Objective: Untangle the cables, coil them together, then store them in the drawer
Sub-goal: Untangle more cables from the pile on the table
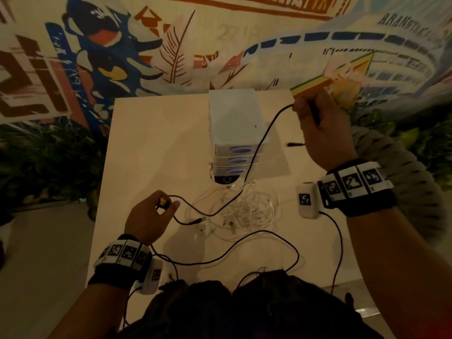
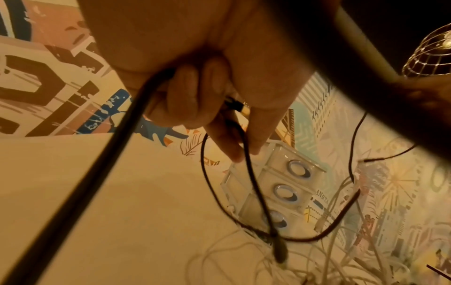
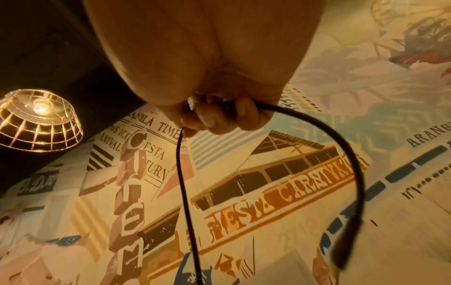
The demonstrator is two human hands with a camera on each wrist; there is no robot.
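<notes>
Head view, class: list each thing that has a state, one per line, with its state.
Black cable: lifted, held by both hands.
White cables: tangled on table.
Drawers: shut.
Left hand: pinching black cable.
Right hand: gripping black cable, raised.

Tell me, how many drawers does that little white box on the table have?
3, stacked one above another in the box: top drawer, middle drawer, bottom drawer. All look shut.

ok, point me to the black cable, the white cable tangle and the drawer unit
black cable (image 1: pixel 263 140): head view, raised span crossing the drawer unit.
white cable tangle (image 1: pixel 244 210): head view, middle of the pile.
drawer unit (image 1: pixel 234 113): head view, its top face.
</notes>
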